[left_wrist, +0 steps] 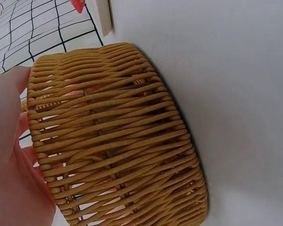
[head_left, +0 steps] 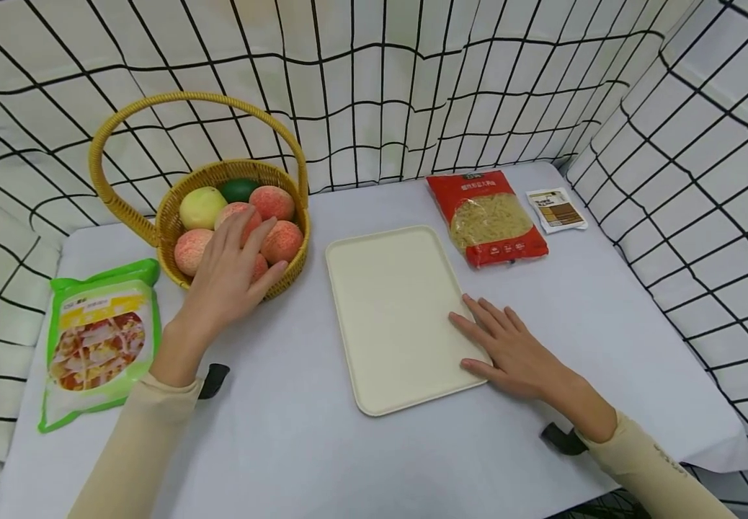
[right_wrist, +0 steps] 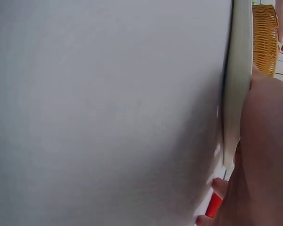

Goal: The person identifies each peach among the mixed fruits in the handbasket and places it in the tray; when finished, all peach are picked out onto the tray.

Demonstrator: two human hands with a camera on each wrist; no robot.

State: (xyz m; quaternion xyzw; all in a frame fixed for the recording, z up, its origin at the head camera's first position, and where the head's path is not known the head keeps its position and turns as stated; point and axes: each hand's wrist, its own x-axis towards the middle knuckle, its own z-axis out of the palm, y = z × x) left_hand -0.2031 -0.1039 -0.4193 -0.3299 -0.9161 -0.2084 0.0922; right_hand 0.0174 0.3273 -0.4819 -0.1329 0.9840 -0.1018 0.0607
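My left hand (head_left: 221, 277) is over the front of a yellow wicker basket (head_left: 305, 241), fingers reaching above the peaches (head_left: 282, 241); whether the fingertips touch one I cannot tell. A yellow-green round fruit (head_left: 202, 207) and a dark green one (head_left: 239, 189) lie at the back of the basket. From the left wrist view, the woven wall of the basket (left_wrist: 113, 132) is close by, and the hand (left_wrist: 14, 155) passes over its rim. My right hand (head_left: 513, 357) rests with spread fingers on the right edge of a cream rectangular tray (head_left: 400, 310).
A red bag of pasta (head_left: 491, 220) and a small white-and-brown packet (head_left: 555, 210) lie at the back right. The green-edged food bag (head_left: 101, 346) is left of the basket. Black wire mesh (head_left: 380, 108) encloses the white-covered table (head_left: 283, 447). The basket's tall handle (head_left: 186, 96) arches upward.
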